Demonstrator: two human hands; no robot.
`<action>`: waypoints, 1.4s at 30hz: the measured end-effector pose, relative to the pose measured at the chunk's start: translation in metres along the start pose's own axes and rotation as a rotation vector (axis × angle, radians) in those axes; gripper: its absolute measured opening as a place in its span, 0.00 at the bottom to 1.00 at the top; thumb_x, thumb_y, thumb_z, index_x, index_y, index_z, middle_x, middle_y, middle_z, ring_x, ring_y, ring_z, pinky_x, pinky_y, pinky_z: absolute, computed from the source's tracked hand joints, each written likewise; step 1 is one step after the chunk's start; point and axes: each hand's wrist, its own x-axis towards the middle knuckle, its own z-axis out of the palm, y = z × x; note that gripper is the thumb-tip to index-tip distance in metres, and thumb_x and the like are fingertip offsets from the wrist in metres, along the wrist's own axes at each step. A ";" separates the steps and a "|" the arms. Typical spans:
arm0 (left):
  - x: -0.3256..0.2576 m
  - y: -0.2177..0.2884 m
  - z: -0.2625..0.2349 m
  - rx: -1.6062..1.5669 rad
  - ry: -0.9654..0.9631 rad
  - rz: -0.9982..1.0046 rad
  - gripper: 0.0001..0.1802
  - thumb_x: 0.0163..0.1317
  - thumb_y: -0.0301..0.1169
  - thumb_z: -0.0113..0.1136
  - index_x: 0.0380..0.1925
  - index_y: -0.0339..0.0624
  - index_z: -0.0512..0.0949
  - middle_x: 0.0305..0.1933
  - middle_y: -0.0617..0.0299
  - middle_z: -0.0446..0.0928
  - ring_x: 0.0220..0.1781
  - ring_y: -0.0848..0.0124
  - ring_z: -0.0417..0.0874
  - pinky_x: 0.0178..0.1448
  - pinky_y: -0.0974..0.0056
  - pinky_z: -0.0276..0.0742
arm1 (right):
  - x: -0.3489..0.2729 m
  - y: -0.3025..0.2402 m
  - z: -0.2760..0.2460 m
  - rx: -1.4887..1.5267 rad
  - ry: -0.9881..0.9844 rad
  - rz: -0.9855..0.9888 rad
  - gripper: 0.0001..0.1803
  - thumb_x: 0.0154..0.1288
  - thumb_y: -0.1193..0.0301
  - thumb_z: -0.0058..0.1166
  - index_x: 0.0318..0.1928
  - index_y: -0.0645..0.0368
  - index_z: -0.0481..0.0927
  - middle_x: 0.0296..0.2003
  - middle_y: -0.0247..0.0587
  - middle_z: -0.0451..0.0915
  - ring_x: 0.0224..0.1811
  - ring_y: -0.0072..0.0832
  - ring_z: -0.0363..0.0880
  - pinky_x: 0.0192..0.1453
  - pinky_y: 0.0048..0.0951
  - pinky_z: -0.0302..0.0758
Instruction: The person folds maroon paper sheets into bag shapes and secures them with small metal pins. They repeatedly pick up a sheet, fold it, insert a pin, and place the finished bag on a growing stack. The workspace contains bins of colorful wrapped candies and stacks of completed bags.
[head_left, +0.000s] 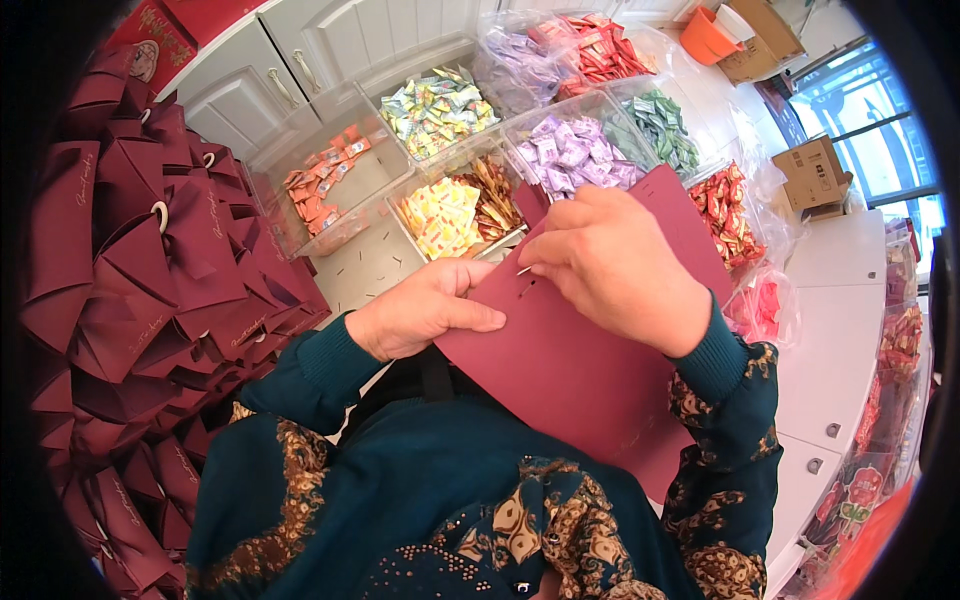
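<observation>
A flat maroon cardboard box blank (590, 365) slants across my lap, with small slots near its upper left edge. My left hand (425, 308) grips that edge, thumb on top and fingers underneath. Over the slots, my right hand (610, 265) is closed in a pinch. A thin white piece (524, 270) shows at its fingertips, right by a slot; most of it is hidden by the fingers, so its kind is unclear.
Folded maroon boxes (130, 290), some with white loop handles, pile up on the left. Ahead stand clear bins of wrapped sachets: orange (325, 180), green-yellow (440, 110), yellow (440, 217), purple (575, 155). A bag of red packets (605, 50) lies behind; cardboard cartons (812, 172) stand right.
</observation>
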 end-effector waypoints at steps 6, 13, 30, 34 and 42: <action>-0.004 0.002 0.006 0.037 0.091 0.000 0.18 0.64 0.23 0.59 0.54 0.32 0.74 0.49 0.59 0.81 0.49 0.75 0.82 0.55 0.69 0.78 | 0.004 -0.001 0.004 0.085 -0.043 0.046 0.04 0.52 0.73 0.63 0.30 0.57 0.85 0.28 0.38 0.77 0.35 0.39 0.75 0.43 0.37 0.73; -0.008 0.000 0.011 0.089 0.124 0.064 0.19 0.64 0.22 0.58 0.56 0.32 0.73 0.50 0.60 0.80 0.49 0.75 0.81 0.55 0.68 0.79 | 0.007 -0.002 0.006 0.082 0.000 0.010 0.02 0.51 0.72 0.61 0.25 0.55 0.84 0.25 0.37 0.79 0.33 0.38 0.76 0.40 0.38 0.72; -0.010 -0.007 0.020 0.300 0.186 0.272 0.24 0.61 0.17 0.55 0.60 0.34 0.70 0.57 0.62 0.75 0.60 0.76 0.74 0.61 0.68 0.73 | 0.014 -0.033 0.020 -0.382 -0.081 -0.074 0.04 0.45 0.69 0.59 0.26 0.51 0.81 0.26 0.29 0.74 0.38 0.29 0.71 0.45 0.31 0.65; -0.006 -0.008 0.015 0.311 0.199 0.265 0.24 0.62 0.18 0.55 0.60 0.36 0.70 0.57 0.63 0.75 0.60 0.77 0.73 0.61 0.69 0.72 | 0.013 -0.037 0.028 -0.462 -0.102 -0.086 0.03 0.47 0.69 0.57 0.25 0.51 0.81 0.27 0.29 0.74 0.39 0.28 0.71 0.45 0.31 0.65; -0.004 -0.008 0.008 -0.009 0.188 0.168 0.28 0.62 0.17 0.57 0.63 0.37 0.65 0.53 0.59 0.79 0.52 0.73 0.81 0.57 0.68 0.77 | 0.005 -0.029 0.018 -0.448 -0.076 -0.074 0.07 0.49 0.67 0.55 0.31 0.51 0.82 0.28 0.28 0.73 0.40 0.27 0.71 0.46 0.32 0.65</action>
